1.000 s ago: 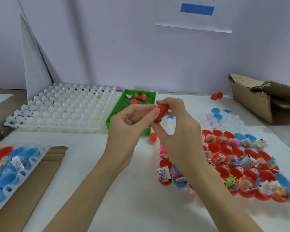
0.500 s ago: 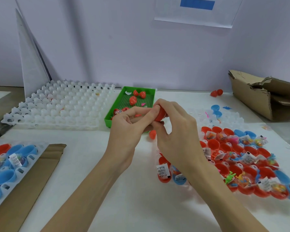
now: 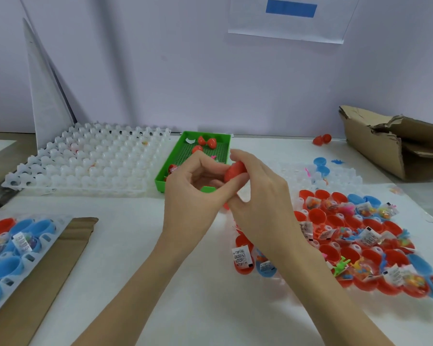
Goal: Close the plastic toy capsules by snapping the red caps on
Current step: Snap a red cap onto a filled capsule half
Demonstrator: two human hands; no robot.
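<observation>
Both hands meet above the middle of the white table around one red capsule [image 3: 234,171]. My left hand [image 3: 195,193] curls its fingers around the capsule's left side, thumb reaching up to it. My right hand [image 3: 260,196] grips it from the right, fingers arched over its top. Only the upper red part shows; the rest is hidden between my fingers. To the right lies a clear tray [image 3: 345,181] with several open red and blue capsule halves [image 3: 360,245] holding bagged toys. A green tray [image 3: 165,182] behind my hands holds a few red capsules [image 3: 206,142].
An empty white cell tray [image 3: 85,166] sits at the back left. At the near left a tray of blue and red halves [image 3: 13,245] lies beside a cardboard strip [image 3: 48,270]. A torn cardboard box [image 3: 395,148] stands at the right, two red pieces [image 3: 321,139] near it.
My hands have stayed together on the red capsule, shifting slightly lower in view. The fingers have regripped a little around it.
</observation>
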